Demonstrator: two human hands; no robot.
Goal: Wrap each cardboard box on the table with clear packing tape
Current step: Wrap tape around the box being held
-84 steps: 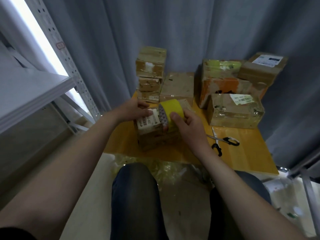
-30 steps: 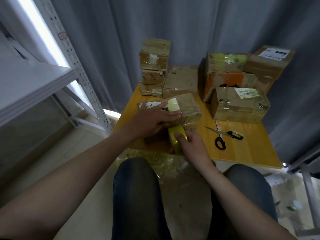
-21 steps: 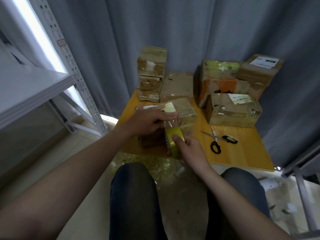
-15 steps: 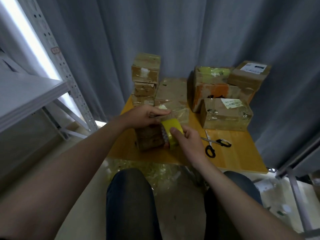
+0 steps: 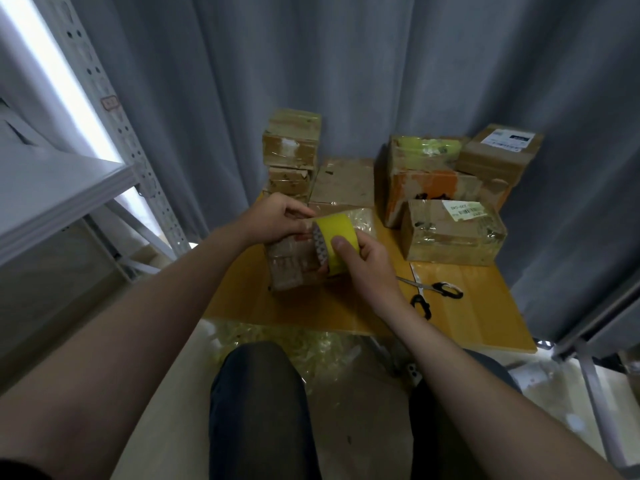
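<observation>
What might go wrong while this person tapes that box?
The box sits close to the front edge of the table. Tugging the tape roll with the right hand might drag it off if the left hand slips. The scissors lie beside the right forearm and may get knocked off.

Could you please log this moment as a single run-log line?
phase: taping box | left hand: holds box at top | right hand: grips tape roll against box | scissors: on table, untouched

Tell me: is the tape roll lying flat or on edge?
On edge: the tape roll shows its core sideways; the right hand grips it.
</observation>
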